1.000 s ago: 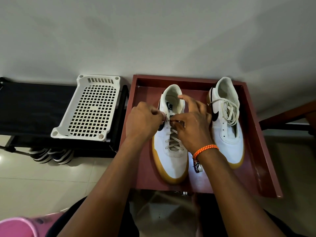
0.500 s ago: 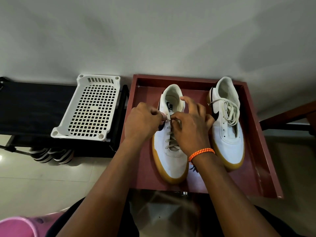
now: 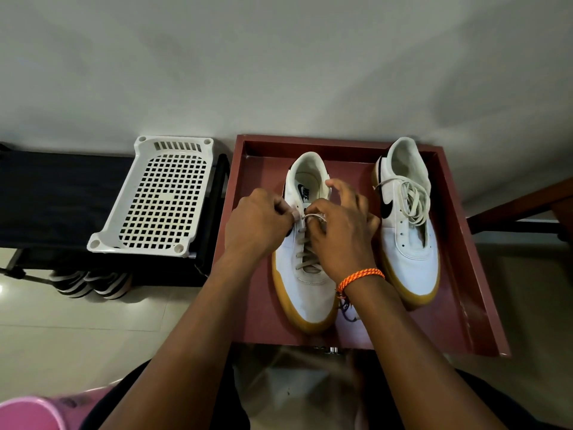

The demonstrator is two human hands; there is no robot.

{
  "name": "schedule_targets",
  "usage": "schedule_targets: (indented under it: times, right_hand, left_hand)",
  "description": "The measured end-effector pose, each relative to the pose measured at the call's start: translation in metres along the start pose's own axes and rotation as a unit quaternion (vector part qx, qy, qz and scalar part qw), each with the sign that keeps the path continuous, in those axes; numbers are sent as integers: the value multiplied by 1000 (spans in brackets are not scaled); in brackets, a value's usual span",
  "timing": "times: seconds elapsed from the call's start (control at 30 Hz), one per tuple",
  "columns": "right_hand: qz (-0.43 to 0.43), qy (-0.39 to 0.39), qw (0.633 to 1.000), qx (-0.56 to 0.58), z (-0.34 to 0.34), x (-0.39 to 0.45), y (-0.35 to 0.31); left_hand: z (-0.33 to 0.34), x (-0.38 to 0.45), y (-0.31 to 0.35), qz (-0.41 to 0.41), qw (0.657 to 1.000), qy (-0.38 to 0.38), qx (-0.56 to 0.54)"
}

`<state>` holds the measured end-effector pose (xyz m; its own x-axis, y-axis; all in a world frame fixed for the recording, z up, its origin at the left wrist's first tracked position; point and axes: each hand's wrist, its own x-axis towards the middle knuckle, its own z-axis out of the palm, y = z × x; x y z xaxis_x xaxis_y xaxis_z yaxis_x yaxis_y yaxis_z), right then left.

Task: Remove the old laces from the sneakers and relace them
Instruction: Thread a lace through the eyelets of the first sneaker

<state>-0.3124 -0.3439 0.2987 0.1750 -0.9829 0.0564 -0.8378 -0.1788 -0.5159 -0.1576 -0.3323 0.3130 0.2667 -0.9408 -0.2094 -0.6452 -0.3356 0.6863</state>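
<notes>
2 white sneakers stand heel-away in a red tray (image 3: pixel 459 243): the left sneaker (image 3: pixel 305 293) near the tray's middle, with bare tray floor between it and the left wall, and the right sneaker (image 3: pixel 409 243) just inside the right wall, its loose lace (image 3: pixel 414 201) heaped over the tongue. Both hands meet over the left sneaker's upper eyelets, the left hand (image 3: pixel 255 225) with fingers curled, pinching the lace (image 3: pixel 305 252) at its left end, the right hand (image 3: pixel 339 231) pinching the same lace beside it with the index finger raised. A white basket (image 3: pixel 161 193) lies just left of the tray's edge, apart from it.
</notes>
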Motion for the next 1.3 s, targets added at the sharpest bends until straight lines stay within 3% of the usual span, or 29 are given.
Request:
schedule_targets:
  times: [0.13,0.37,0.47,0.53,0.67,0.7,0.73,0.77,0.8,0.87,0.93,1.03,1.13,1.23,1.3]
  right_hand:
    - [-18,-1,1000,2,-3,2,5]
    - [-54,9,998,33,-4,4,14]
    - [-66,7,997,49,-6,3,16]
    - [-69,3,996,53,-6,3,16]
    - [-64,-5,996,57,-5,4,18]
    - [-64,-8,996,60,-6,4,18]
    - [-66,-11,996,65,-6,4,19]
    - [-69,-14,995,70,-6,3,19]
    - [-70,-17,995,76,-7,3,19]
    - [-68,-18,994,83,-8,3,19]
    - [-69,-18,994,84,-8,4,20]
    - [-79,-18,993,83,-6,5,21]
    - [-82,-20,992,95,-6,6,22]
    - [-86,-20,992,87,-6,5,23]
    - [-91,-17,993,77,-6,5,24]
  left_hand:
    - [1,2,-2,-19,996,-30,-78]
    - [-5,-1,-3,-67,965,-91,-236]
    - [-14,-1,1,-52,940,-100,-322]
    - [-20,-2,5,-27,894,-122,-431]
    - [-33,-7,12,6,697,-152,-701]
    - [-36,-7,12,-1,669,-144,-729]
    - [-38,-6,14,-17,674,-124,-728]
    - [-38,-4,13,-43,718,-83,-689]
    - [-34,-1,10,-72,791,-26,-608]
    - [-23,1,3,-96,927,85,-352]
    - [-13,0,0,-45,981,92,-165]
    - [-3,-5,3,-8,998,-16,-62]
    - [9,-4,1,9,999,-15,39]
    - [8,1,-5,31,999,1,8]
    - [3,2,-6,25,995,-13,-99]
